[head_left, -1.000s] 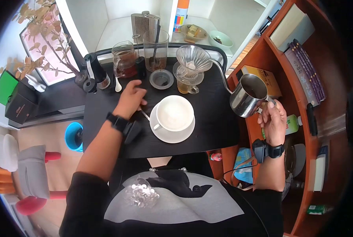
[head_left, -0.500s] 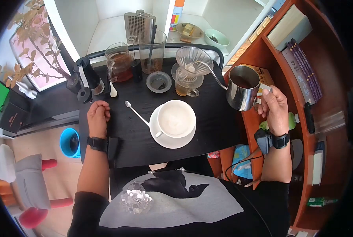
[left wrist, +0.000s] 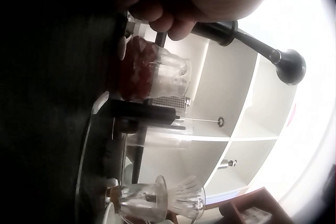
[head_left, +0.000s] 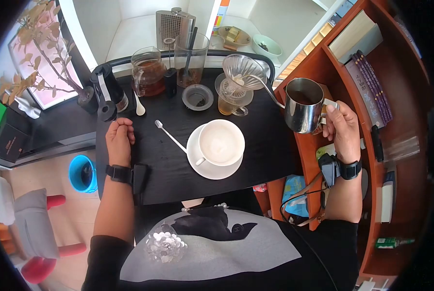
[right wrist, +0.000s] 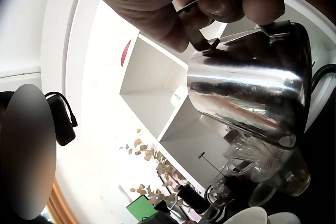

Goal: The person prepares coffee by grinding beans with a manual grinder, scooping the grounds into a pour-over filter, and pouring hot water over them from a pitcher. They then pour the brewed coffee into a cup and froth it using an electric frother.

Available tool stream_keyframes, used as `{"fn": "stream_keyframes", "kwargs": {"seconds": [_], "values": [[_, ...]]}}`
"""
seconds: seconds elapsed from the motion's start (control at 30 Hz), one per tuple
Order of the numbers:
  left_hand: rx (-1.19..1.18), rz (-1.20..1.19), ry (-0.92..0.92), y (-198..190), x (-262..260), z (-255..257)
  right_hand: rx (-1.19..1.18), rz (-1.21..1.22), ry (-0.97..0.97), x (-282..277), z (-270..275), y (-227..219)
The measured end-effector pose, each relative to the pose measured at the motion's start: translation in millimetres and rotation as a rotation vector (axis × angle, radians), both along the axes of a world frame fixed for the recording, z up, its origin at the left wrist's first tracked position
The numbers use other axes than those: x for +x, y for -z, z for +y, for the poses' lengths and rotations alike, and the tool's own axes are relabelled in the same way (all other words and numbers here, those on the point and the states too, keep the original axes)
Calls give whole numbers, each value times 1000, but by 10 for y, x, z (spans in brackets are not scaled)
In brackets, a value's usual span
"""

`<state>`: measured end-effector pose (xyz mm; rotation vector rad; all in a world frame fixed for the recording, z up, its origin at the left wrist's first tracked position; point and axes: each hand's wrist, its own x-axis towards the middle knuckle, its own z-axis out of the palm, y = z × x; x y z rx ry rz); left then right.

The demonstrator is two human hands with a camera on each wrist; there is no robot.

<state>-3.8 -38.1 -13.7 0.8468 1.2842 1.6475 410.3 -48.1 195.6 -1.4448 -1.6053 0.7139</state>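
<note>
My right hand grips the handle of a steel gooseneck kettle, held upright with dark liquid inside. Its thin spout reaches left to the rim of a clear ribbed dripper. Under the dripper, a small glass cup contains amber liquid. My left hand rests by the table's left edge, fingers loosely curled, holding nothing. A white cup of pale, foamy drink stands on a saucer at the middle, and a long-handled spoon leans on the saucer's left rim. The right wrist view shows the kettle close up.
Along the back of the black table stand a glass jug of reddish-brown liquid, a milk frother, a tall glass and a grey dish. At left is a black hand grinder; a wooden shelf borders the right.
My left hand has let go of the spoon and moved left to the table's edge. The kettle in my right hand is higher and slightly farther forward in view, its spout still at the dripper.
</note>
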Motion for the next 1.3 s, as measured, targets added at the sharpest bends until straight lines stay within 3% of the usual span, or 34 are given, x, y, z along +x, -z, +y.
{"fn": "stream_keyframes", "kwargs": {"seconds": [1.3], "values": [[-17, 17, 27, 27, -19, 17, 1, -15, 6, -22, 48, -30]]}}
